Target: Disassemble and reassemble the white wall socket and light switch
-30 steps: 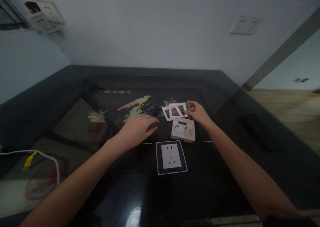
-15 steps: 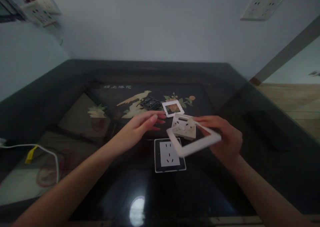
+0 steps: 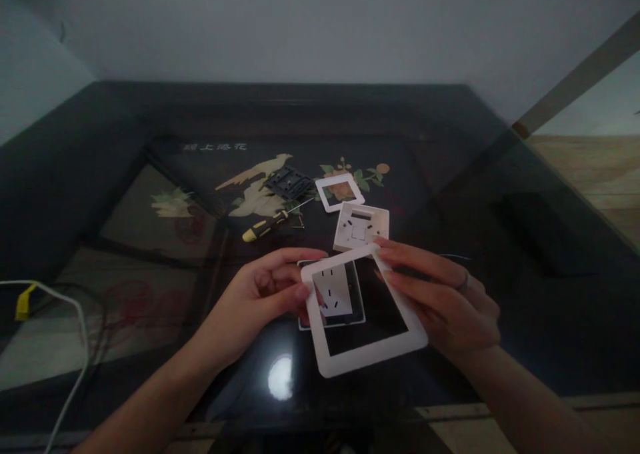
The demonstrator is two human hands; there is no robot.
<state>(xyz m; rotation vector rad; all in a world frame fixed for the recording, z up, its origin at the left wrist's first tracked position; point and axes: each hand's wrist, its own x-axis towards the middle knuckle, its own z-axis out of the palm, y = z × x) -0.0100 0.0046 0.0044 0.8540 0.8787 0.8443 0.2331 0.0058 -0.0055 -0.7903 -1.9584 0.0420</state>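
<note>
A square white cover frame is held tilted above the table between both hands. My left hand pinches its left edge, thumb in front and fingertips partly showing through the opening. On the opposite edge, my right hand grips it with fingers along the side. Partly seen through the frame, a socket panel with a dark surround lies on the table. Just beyond the frame sits an open white back box.
Farther back lie a second white frame, a dark plastic plate, a yellow-and-black screwdriver and small screws. A white cable with a yellow tag runs along the left. The glossy black table meets the wall at the back.
The cover frame has come nearer and turned more toward me. My left hand has moved down onto its left edge. The view has shifted, and the screwdriver now shows.
</note>
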